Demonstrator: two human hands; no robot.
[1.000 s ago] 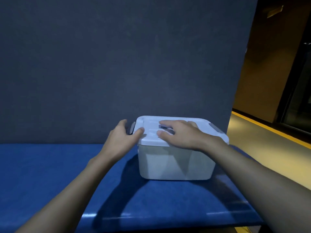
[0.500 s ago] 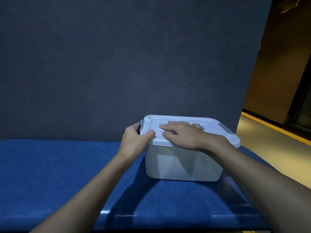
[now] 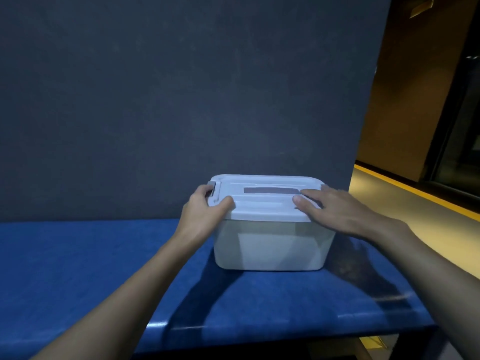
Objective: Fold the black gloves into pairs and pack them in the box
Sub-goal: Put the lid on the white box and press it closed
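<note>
Dark wall (image 3: 181,100) fills the 12 o'clock half, with the blue surface (image 3: 78,268) below it. The white box (image 3: 270,245) stands on the surface toward its 2 o'clock corner, close to the wall, with the lid (image 3: 267,203) on. No gloves in view; the box walls are too cloudy to show what is inside.

Left hand (image 3: 205,211) is at the lid's 9 o'clock end, fingers curled round the edge at the grey latch (image 3: 212,188), thumb laid on top. Right hand (image 3: 335,209) is at the lid's 4 o'clock corner, fingers straight, slightly spread and pressed flat. Its forearm comes in from 5 o'clock.

Judgement: the step is working the 9 o'clock latch; closing or releasing, I cannot tell. To do it well, keep the flat hand bearing down so the box neither slides nor tips. Move the latch with the fingertips only, then treat the 3 o'clock end the same way.
</note>
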